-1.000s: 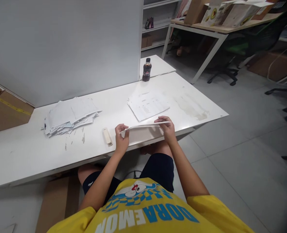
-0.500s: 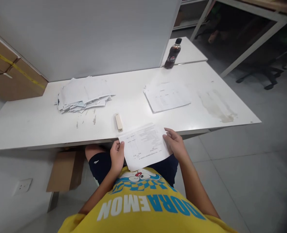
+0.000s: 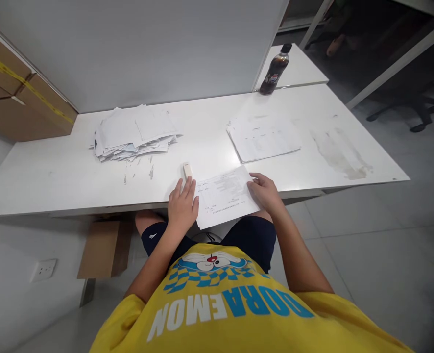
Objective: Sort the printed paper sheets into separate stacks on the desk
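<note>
My right hand (image 3: 264, 191) grips the right edge of a thin bundle of printed paper sheets (image 3: 226, 196), thumb on top. The sheets extend over the table's front edge, above my lap. My left hand (image 3: 182, 203) is open, palm down, at the front edge just left of the sheets. Its outstretched fingertips lie over the near end of a small cream oblong object (image 3: 186, 170) that looks like a stapler. The fingers hide that near end, and I cannot tell how firmly they touch it.
On the white table (image 3: 202, 132) lie a messy paper pile (image 3: 136, 127) at left and a neater stack (image 3: 263, 139) at right. A cola bottle (image 3: 275, 69) stands at the back. Cardboard boxes (image 3: 44, 110) are at far left; a brown stain (image 3: 344, 154) marks the right side.
My left hand has let go of the sheets' left edge and moved forward onto the cream object. The sheets, still in my right hand, have moved forward over the table edge. The view has shifted slightly.
</note>
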`<state>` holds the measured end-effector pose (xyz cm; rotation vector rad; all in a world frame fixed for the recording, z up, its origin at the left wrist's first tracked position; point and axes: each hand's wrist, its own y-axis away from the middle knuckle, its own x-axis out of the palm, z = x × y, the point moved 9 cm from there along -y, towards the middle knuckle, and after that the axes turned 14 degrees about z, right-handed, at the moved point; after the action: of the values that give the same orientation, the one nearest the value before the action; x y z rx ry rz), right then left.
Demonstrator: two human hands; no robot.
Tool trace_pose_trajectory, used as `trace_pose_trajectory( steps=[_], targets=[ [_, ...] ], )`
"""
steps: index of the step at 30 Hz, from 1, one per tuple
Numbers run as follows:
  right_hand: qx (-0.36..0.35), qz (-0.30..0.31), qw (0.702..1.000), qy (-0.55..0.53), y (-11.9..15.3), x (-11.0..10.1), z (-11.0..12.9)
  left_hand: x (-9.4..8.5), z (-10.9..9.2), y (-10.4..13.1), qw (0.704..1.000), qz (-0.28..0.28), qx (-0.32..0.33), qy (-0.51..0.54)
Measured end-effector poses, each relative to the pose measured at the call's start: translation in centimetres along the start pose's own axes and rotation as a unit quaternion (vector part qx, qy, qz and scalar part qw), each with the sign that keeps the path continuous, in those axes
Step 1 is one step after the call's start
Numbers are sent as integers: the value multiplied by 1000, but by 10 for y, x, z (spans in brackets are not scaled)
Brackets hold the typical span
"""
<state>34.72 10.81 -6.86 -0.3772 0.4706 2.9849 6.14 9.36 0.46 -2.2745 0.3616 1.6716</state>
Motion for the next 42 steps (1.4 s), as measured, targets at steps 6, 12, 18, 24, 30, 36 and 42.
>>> trace_pose_trajectory(
  steps=[6, 12, 18, 24, 30, 36, 42],
  targets=[
    [1, 6, 1000, 21, -2, 2, -1, 18, 1, -10, 1000, 2, 1, 13],
    [-37, 9, 997, 67, -10, 2, 9, 21, 0, -7, 1000, 9, 21, 1],
    [-74, 26, 993, 90, -14, 10, 25, 18, -3, -4, 998, -20, 53, -26],
    [-138, -40, 985, 100, -28, -40, 40, 1, 5, -2, 993, -81, 90, -4],
    [-160, -160, 945, 237, -74, -131, 69, -5, 9, -4, 982, -144, 106, 69],
    [-125, -294, 909, 269, -70, -126, 67, 1, -8, -18, 977, -149, 67, 139],
    [-83, -242, 912, 320, -27, -37, 26, -24, 10, -13, 954, -172, 88, 231]
  ],
)
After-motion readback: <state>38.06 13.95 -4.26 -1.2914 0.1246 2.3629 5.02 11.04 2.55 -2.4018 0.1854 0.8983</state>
